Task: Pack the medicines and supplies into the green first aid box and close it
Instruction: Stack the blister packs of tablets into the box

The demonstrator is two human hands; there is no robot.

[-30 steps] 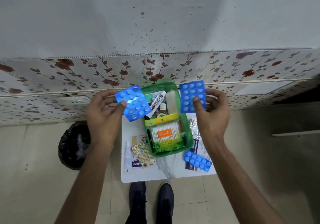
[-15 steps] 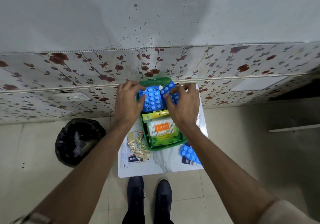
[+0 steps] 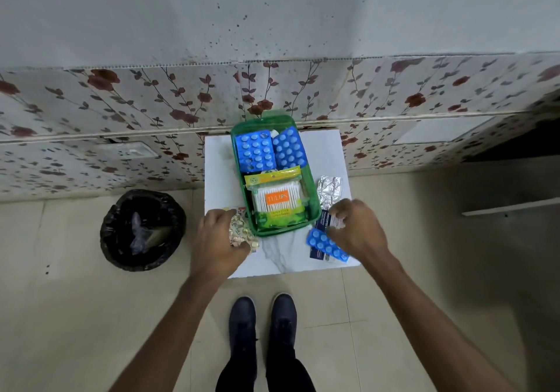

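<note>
Head view, looking down: the left hand [image 3: 215, 241] rests on the gold blister strip [image 3: 241, 234] at the near left of the white tabletop [image 3: 218, 161], its grip curled over the strip; whether the fingers have actually closed on it I cannot tell. The right hand [image 3: 354, 229] is at the near right, fingers bent down onto the small printed leaflets [image 3: 325, 220] there, with a short blue blister strip [image 3: 325, 246] lying just beside and partly under it; whether that grip pinches anything cannot be told either.

Between the two hands sits the green first aid box [image 3: 315, 207], open, with no lid on it. In its near half lies a packet of cotton buds [image 3: 277, 202] with an orange label and a yellow header card. In its far half two blue blister sheets lie side by side and touching: the left blue sheet [image 3: 256, 151] flat, the right blue sheet [image 3: 289, 148] tilted against the box wall. A bit of a white item shows between their far ends.

Just outside the box on the right, a silver foil strip [image 3: 329, 191] lies on the tabletop. On the tiled floor to the left stands a bin with a black liner [image 3: 142, 229], and the person's dark shoes [image 3: 262, 320] show below the tabletop's near edge.
</note>
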